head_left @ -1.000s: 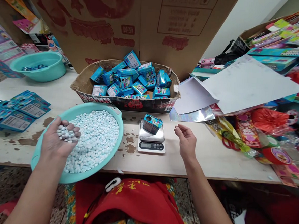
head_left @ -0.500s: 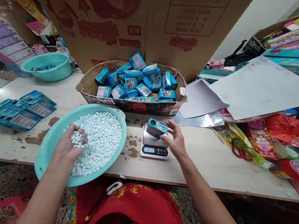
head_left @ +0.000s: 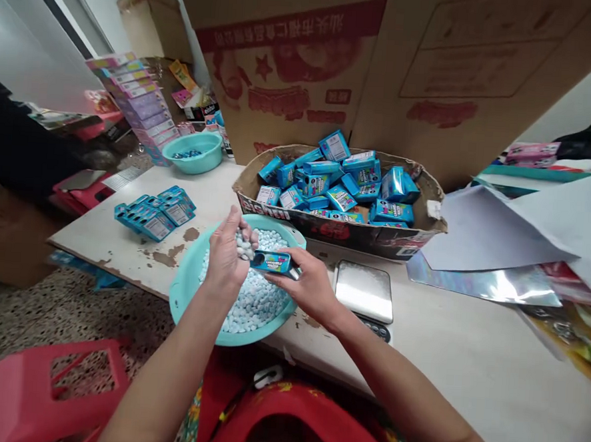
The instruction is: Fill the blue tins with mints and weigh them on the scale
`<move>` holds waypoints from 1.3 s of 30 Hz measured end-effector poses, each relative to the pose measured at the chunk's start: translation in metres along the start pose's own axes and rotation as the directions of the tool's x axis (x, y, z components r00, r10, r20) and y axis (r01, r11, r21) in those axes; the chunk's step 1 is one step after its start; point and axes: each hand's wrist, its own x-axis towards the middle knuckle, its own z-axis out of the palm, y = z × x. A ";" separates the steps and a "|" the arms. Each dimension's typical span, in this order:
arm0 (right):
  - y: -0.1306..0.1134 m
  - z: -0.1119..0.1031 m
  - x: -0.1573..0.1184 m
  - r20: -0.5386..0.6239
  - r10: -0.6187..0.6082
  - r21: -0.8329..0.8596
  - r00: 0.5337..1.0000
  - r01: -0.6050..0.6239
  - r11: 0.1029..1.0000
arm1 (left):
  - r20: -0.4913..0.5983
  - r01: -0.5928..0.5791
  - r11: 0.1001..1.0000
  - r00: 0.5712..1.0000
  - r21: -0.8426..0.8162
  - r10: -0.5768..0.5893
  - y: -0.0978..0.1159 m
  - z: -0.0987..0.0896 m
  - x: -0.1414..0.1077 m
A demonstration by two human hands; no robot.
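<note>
Near teal basin (head_left: 183, 307) held white pellets (head_left: 250, 315), far teal basin (head_left: 199, 166) held small blue pieces; two basins total. One cardboard tray (head_left: 374, 236) was heaped with blue boxes (head_left: 341, 198), too overlapped to count. Right hand (head_left: 312, 285) had fingers pinching one carton (head_left: 271, 262) over near basin, hole beside left hand (head_left: 227, 260), whose fingers curled around a pellet handful. One scale (head_left: 364, 292) sat on table (head_left: 467, 365).

Basin (head_left: 184, 287) left of scale (head_left: 364, 292), pellets (head_left: 250, 308) inside; carton (head_left: 364, 237) behind both, boxes (head_left: 315, 184) in it.
</note>
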 end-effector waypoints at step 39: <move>0.085 -0.178 -0.008 -0.529 0.009 -0.171 0.848 -0.118 0.978 | 0.291 -0.436 -0.272 0.848 0.858 -0.444 -0.057 -0.118 0.000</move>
